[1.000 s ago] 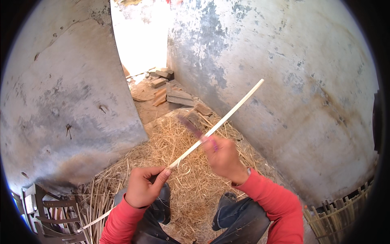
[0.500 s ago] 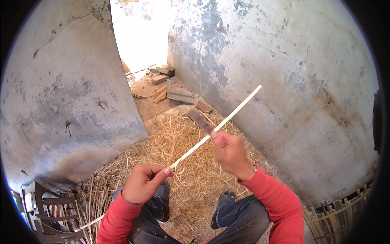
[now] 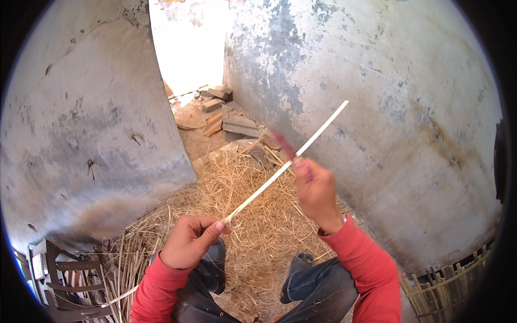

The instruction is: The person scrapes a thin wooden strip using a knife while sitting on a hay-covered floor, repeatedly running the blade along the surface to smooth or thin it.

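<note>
A long, thin, pale bamboo strip (image 3: 263,187) slants across in front of me, its far end up and to the right. Thumb and fingers of my left hand (image 3: 188,241) pinch its near end, where a thin sliver seems to part from it. My right hand (image 3: 316,192) is closed around the handle of a knife (image 3: 284,144), a bit of purple showing between the fingers. The blade is blurred by motion. It points up and left, crossing the strip at about the middle of its upper half.
Straw-like shavings (image 3: 258,242) cover the floor between my legs. Bricks and broken tiles (image 3: 237,124) lie by the bright doorway. Long strips (image 3: 126,269) and a dark chair-like frame (image 3: 72,288) are at left. A slatted basket or fence (image 3: 449,293) stands at right, below the wall (image 3: 388,107).
My right hand with the knife has moved up and right along the strip. The strip's far end has risen slightly. My left hand has barely moved.
</note>
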The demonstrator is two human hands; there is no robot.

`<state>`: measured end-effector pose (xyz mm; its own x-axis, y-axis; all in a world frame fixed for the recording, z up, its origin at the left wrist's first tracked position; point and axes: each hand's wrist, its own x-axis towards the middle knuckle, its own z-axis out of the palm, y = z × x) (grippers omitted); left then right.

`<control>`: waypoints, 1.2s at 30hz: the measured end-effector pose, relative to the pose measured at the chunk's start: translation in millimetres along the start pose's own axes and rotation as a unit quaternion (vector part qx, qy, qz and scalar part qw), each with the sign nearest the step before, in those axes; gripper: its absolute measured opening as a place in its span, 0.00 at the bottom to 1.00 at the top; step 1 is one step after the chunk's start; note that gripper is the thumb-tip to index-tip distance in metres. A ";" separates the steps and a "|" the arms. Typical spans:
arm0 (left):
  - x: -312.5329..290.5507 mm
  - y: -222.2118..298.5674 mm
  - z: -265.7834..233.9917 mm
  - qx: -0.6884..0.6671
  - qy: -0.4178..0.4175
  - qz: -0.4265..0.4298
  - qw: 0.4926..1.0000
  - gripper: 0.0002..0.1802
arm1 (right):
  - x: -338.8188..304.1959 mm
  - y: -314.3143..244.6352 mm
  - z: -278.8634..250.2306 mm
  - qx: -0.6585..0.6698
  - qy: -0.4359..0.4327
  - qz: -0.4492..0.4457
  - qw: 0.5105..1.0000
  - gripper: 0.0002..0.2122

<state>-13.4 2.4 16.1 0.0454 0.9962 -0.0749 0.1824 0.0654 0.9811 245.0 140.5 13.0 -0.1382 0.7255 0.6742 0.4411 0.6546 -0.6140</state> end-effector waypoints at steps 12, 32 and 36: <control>3.8 -10.9 0.6 0.050 0.002 0.014 0.999 0.15 | -23.7 -22.2 10.7 0.015 -0.144 0.027 0.989 0.16; 1.1 -16.8 -5.0 0.069 -0.030 0.030 0.997 0.17 | 6.3 33.2 -22.8 0.022 0.015 0.148 0.989 0.22; 0.6 -14.1 -5.0 0.080 -0.039 0.013 0.996 0.17 | 11.4 37.2 -26.5 -0.007 0.050 0.128 0.990 0.21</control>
<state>-20.9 2.4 3.1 0.1282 0.9893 -0.0694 0.3334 0.0229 0.9425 283.3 167.5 8.7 0.0676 0.8424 0.5346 0.4620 0.4485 -0.7651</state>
